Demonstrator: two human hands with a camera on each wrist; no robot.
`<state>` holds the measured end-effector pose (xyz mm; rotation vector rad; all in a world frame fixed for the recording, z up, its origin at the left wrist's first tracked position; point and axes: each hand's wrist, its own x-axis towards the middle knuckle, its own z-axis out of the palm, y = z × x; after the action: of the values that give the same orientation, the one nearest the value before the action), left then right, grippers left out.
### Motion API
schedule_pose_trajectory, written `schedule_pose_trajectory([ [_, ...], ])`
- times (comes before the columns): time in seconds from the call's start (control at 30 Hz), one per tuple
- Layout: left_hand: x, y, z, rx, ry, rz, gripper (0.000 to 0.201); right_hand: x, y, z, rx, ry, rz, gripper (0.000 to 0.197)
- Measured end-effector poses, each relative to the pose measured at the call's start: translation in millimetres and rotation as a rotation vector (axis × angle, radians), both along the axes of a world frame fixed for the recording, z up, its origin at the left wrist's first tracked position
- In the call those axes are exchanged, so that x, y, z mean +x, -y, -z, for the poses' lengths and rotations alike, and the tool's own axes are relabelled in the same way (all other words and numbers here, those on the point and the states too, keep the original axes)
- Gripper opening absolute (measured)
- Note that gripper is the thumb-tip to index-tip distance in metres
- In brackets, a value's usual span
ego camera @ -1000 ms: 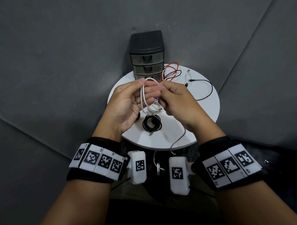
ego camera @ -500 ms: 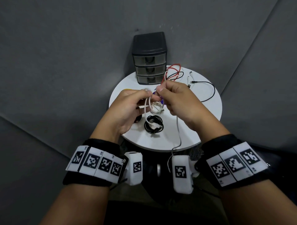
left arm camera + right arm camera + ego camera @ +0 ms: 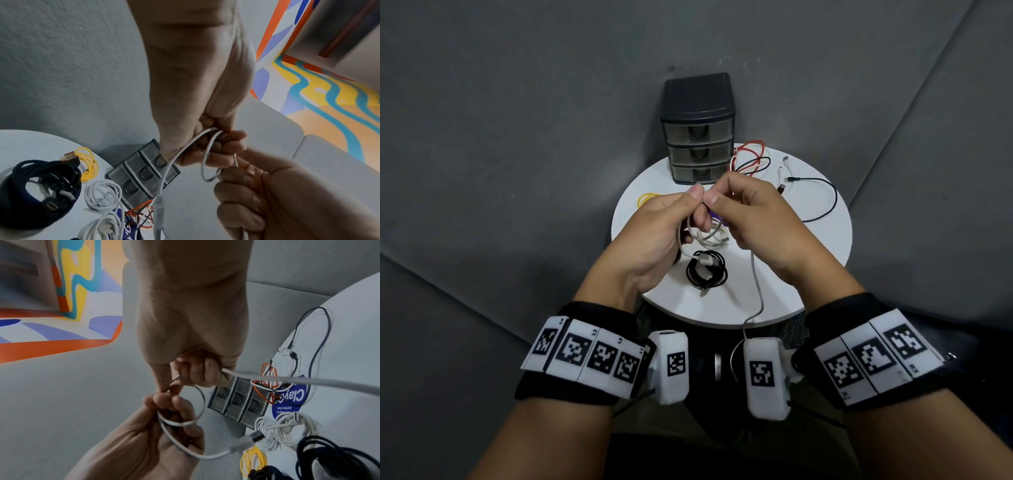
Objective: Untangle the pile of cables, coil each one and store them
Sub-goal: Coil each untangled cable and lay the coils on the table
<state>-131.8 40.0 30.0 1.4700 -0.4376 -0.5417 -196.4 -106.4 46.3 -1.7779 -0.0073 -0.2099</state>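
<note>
Left hand (image 3: 654,233) and right hand (image 3: 753,219) both pinch the white USB cable (image 3: 756,284) mid-coil above the round table (image 3: 774,301). Coiled already: black cable (image 3: 707,272), white bundles (image 3: 102,194), yellow cable (image 3: 647,198). Red-black tangle (image 3: 750,161) and loose black cable (image 3: 822,198) remain; drawer unit (image 3: 700,137) looks closed, nothing visibly stored.

Sitting low between grey cushions: round white surface (image 3: 822,260). Standing at the far edge, a small black drawer unit (image 3: 698,126), three drawers stacked. Lying just right of it, a loose red cable (image 3: 751,154) tangled with a loose black cable (image 3: 825,202), plus a short white cable (image 3: 783,168). Resting near the left edge, a yellow coil (image 3: 645,198). Sitting around the middle, white coils (image 3: 285,428), a blue round sticker (image 3: 292,400), and nearer the front a black coil (image 3: 707,270).
</note>
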Motion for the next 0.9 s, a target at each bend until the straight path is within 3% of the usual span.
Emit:
schedule_pose_trajectory([
  [0.27,-6,1,-10,-0.247,-0.035,0.026,0.043,-3,2,-6,0.148,0.028,0.009,0.026],
  [0.47,-11,7,-13,-0.206,-0.007,0.073,0.03,7,17,6,0.245,-0.043,0.13,0.02],
  [0.57,-13,9,-12,-0.224,-0.011,0.085,0.03,10,22,11,0.227,-0.057,0.162,0.027],
  [0.7,-15,12,-12,-0.354,-0.034,0.067,0.033,8,19,15,0.248,-0.085,0.105,0.018],
  [0.77,-14,15,-11,-0.448,-0.061,0.019,0.033,6,17,18,0.255,-0.112,0.057,0.028],
  [0.9,-7,20,-4,-0.519,-0.03,-0.112,0.031,2,12,20,0.076,-0.12,-0.026,0.027],
])
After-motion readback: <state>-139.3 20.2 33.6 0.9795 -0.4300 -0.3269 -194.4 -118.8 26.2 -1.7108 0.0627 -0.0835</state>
